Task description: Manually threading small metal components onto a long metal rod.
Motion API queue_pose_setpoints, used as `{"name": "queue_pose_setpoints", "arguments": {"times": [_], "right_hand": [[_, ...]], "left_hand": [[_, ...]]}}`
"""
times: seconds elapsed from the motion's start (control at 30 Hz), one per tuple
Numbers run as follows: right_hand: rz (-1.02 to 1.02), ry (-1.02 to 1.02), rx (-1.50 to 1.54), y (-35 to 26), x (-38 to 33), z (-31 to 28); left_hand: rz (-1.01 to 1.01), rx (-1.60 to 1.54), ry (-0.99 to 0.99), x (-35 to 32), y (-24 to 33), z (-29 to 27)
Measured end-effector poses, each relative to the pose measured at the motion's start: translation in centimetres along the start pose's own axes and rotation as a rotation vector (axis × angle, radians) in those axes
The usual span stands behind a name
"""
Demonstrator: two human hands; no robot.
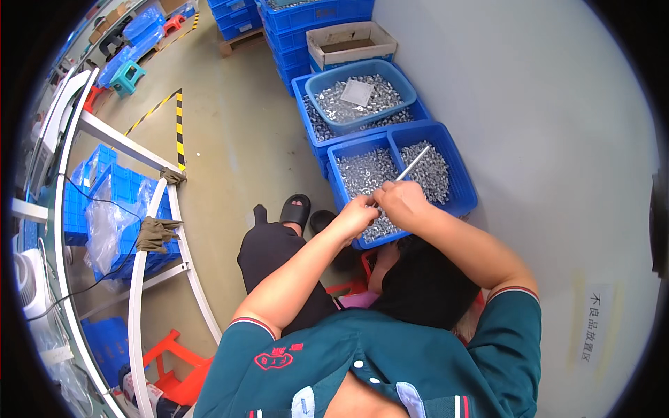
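Hands meet over a blue two-compartment crate (460, 202) that sits on the floor against a pale wall. The right hand (401, 200) is closed around the lower end of a thin metal rod (412, 163), which slants up and to the right across the divider between the two compartments. The left hand (357, 213) sits just beside the right one, fingers pinched together at the rod's lower end; whether it grips a small part there cannot be told. Both compartments are filled with small silvery metal parts (362, 171), and the hands hover above the left compartment's near corner.

Behind this crate stands another blue crate with a round-cornered blue tub (327, 83) nested in it, also heaped with silvery parts; a flat grey square piece (357, 92) lies on top of the heap. Farther back are a cardboard box (348, 42) and stacked blue crates (313, 14).

The person is seated, wearing a dark green shirt with red-and-white cuff trim and dark trousers; one foot in a black slipper (296, 207) rests on the floor just left of the crate. To the left runs a white metal frame (150, 230) with a rag (155, 233) draped over it, and blue crates with clear plastic bags (108, 223) sit beneath. Yellow-and-black tape (180, 129) marks the floor.
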State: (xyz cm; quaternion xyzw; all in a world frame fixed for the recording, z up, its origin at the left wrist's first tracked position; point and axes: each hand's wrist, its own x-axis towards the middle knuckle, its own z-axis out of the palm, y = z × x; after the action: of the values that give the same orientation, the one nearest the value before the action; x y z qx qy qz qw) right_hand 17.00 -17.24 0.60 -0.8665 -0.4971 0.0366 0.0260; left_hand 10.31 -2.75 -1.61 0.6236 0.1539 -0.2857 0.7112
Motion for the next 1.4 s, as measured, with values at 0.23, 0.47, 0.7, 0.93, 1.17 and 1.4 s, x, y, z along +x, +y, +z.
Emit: {"name": "queue_pose_setpoints", "arguments": {"times": [0.23, 0.47, 0.7, 0.93, 1.17, 1.4], "right_hand": [[0.074, -0.116, -0.090, 6.8, -0.6, 2.3], [0.468, -0.090, -0.085, 16.2, -2.1, 5.5], [0.307, 0.089, 0.156, 10.3, 4.5, 6.6], [0.380, 0.080, 0.322, 6.7, 10.0, 14.6], [0.290, 0.334, 0.310, 4.4, 12.5, 18.3], [0.188, 0.245, 0.096, 3.0, 9.0, 18.4]], "left_hand": [[-0.143, -0.018, 0.035, -0.1, -2.6, 1.5], [-0.158, -0.153, -0.052, -4.5, -4.4, -0.5], [-0.019, -0.333, 0.197, -4.9, -3.5, -4.4], [0.021, -0.430, 0.211, -5.2, -2.9, -4.9], [0.016, -0.427, 0.196, -5.7, -2.7, -5.1], [0.033, -0.422, 0.197, -6.2, -2.5, -5.4]]}}
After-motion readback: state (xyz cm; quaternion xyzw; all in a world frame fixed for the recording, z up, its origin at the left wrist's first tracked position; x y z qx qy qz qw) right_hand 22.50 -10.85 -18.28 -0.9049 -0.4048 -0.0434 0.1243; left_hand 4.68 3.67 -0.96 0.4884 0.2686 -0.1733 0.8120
